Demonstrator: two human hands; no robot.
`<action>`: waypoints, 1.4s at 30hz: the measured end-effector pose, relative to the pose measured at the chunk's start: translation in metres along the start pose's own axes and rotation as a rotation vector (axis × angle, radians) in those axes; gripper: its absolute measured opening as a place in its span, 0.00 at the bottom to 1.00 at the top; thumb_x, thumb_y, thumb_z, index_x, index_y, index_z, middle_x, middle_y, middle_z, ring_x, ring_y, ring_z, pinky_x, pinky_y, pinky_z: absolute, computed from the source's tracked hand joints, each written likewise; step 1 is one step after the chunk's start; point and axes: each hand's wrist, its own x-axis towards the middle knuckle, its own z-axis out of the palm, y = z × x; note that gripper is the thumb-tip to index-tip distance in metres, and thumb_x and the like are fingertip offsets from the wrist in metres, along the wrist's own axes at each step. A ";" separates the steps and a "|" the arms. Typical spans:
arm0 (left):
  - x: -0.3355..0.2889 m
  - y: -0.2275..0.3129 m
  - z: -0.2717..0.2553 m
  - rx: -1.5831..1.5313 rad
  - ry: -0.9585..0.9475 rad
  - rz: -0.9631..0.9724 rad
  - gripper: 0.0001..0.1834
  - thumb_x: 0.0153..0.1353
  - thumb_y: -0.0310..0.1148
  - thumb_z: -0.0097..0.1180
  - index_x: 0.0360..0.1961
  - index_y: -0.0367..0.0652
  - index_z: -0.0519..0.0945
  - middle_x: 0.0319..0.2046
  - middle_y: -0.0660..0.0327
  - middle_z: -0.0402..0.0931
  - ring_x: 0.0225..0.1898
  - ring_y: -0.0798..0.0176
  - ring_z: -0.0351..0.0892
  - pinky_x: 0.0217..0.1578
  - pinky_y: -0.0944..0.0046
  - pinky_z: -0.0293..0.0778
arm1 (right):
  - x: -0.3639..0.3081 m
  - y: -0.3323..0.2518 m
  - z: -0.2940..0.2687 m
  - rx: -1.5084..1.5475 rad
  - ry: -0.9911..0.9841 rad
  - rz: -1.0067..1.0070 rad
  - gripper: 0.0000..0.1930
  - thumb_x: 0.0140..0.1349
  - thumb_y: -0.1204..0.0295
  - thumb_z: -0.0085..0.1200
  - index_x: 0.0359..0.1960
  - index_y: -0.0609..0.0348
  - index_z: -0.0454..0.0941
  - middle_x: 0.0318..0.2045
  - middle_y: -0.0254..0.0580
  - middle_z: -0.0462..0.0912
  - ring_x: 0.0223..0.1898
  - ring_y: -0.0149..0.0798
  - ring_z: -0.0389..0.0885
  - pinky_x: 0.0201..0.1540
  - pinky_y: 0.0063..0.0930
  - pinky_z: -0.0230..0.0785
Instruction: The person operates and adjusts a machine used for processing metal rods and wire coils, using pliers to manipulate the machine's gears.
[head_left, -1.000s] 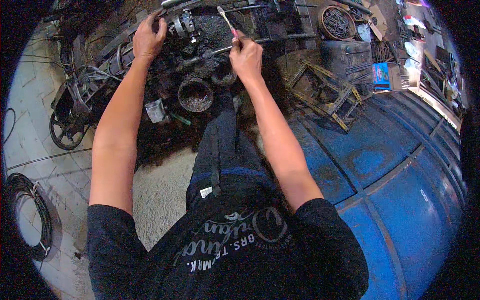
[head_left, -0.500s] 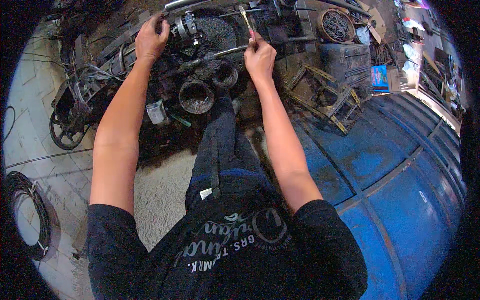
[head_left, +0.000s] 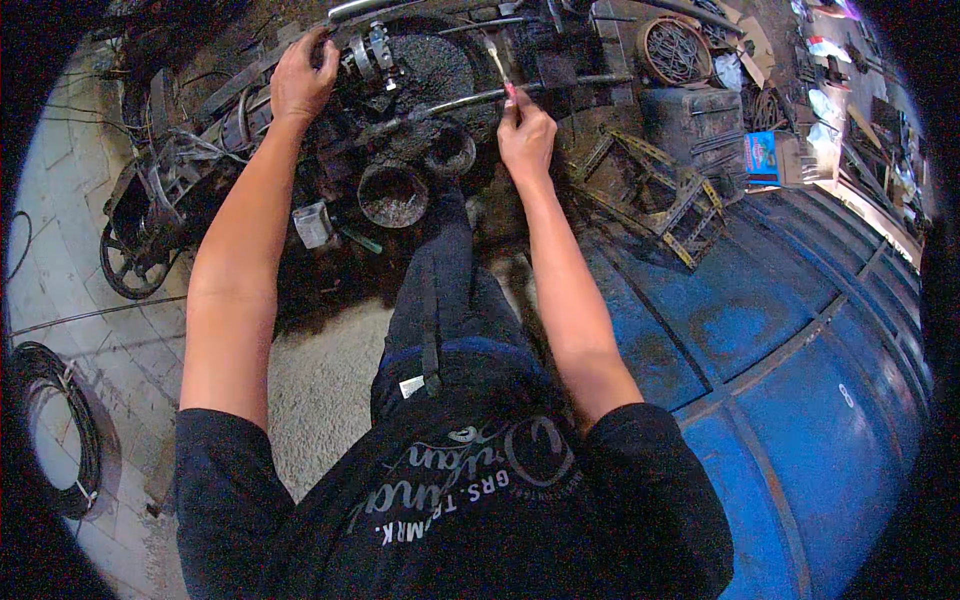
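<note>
A worker's right hand (head_left: 525, 135) pinched a thin metal tool (head_left: 497, 62) by its lower end, tip raised over a greasy machine (head_left: 420, 90). The left hand (head_left: 300, 80) curled around a frame bar (head_left: 345, 12). The tool looked light, stiff and probably slick with oil.

Daylight is even and fairly soft, brightest at the upper right rim, where the cluttered shelves wash out to near white. The greasy machine parts (head_left: 420, 90) at top centre sit in deep shadow and lose detail. Fisheye distortion bends the blue drum (head_left: 800, 360) and the pale tiled floor (head_left: 70, 200) toward a black circular border. Focus is fair centrally, softer outward.
</note>
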 end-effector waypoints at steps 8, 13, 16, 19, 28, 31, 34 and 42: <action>-0.001 -0.006 0.001 -0.002 0.005 0.006 0.19 0.59 0.45 0.52 0.48 0.49 0.79 0.44 0.53 0.79 0.46 0.50 0.78 0.47 0.56 0.73 | -0.006 -0.012 -0.001 0.420 -0.166 0.504 0.13 0.60 0.70 0.54 0.43 0.64 0.80 0.21 0.44 0.77 0.21 0.36 0.77 0.22 0.31 0.67; 0.002 0.001 0.001 0.032 -0.010 -0.012 0.19 0.59 0.45 0.51 0.49 0.49 0.79 0.44 0.53 0.79 0.46 0.50 0.78 0.47 0.55 0.73 | 0.016 -0.029 0.005 1.029 -0.373 0.845 0.10 0.67 0.68 0.48 0.43 0.60 0.74 0.17 0.25 0.61 0.13 0.21 0.53 0.14 0.19 0.48; 0.001 0.002 -0.001 0.018 -0.024 0.002 0.20 0.60 0.46 0.51 0.49 0.49 0.78 0.44 0.53 0.79 0.46 0.50 0.78 0.48 0.55 0.72 | 0.021 -0.044 0.009 1.141 -0.443 0.883 0.10 0.68 0.68 0.46 0.42 0.62 0.74 0.18 0.25 0.59 0.13 0.20 0.52 0.14 0.18 0.44; 0.000 0.001 -0.002 -0.001 -0.027 -0.006 0.20 0.60 0.46 0.51 0.49 0.48 0.78 0.44 0.53 0.79 0.46 0.49 0.78 0.48 0.55 0.72 | 0.012 -0.057 0.014 1.078 -0.649 0.851 0.12 0.68 0.66 0.46 0.44 0.62 0.75 0.17 0.24 0.60 0.12 0.20 0.53 0.12 0.18 0.42; 0.000 -0.004 0.000 -0.024 -0.002 0.031 0.19 0.60 0.45 0.50 0.49 0.49 0.78 0.44 0.52 0.79 0.46 0.48 0.78 0.47 0.54 0.72 | 0.004 -0.060 0.014 0.170 -0.061 0.184 0.14 0.62 0.64 0.53 0.39 0.64 0.81 0.24 0.60 0.79 0.25 0.55 0.81 0.33 0.39 0.71; 0.002 -0.002 0.002 -0.008 -0.011 0.011 0.19 0.60 0.45 0.51 0.48 0.50 0.79 0.43 0.52 0.79 0.45 0.49 0.78 0.47 0.54 0.73 | 0.003 -0.060 0.011 -0.060 -0.302 0.118 0.13 0.61 0.65 0.53 0.41 0.62 0.81 0.24 0.61 0.78 0.30 0.58 0.80 0.33 0.38 0.71; 0.001 0.000 0.002 -0.005 -0.041 -0.020 0.18 0.60 0.45 0.51 0.48 0.50 0.79 0.43 0.52 0.79 0.45 0.49 0.78 0.46 0.54 0.73 | -0.014 -0.059 -0.001 0.103 -0.277 0.078 0.12 0.59 0.69 0.53 0.38 0.64 0.82 0.26 0.60 0.80 0.29 0.58 0.81 0.32 0.41 0.72; 0.003 0.001 0.009 -0.024 -0.024 0.015 0.19 0.60 0.45 0.51 0.48 0.49 0.79 0.44 0.51 0.79 0.45 0.48 0.78 0.46 0.54 0.73 | -0.069 0.087 -0.071 0.123 0.180 0.408 0.10 0.58 0.75 0.46 0.32 0.68 0.80 0.30 0.50 0.84 0.34 0.45 0.83 0.41 0.35 0.71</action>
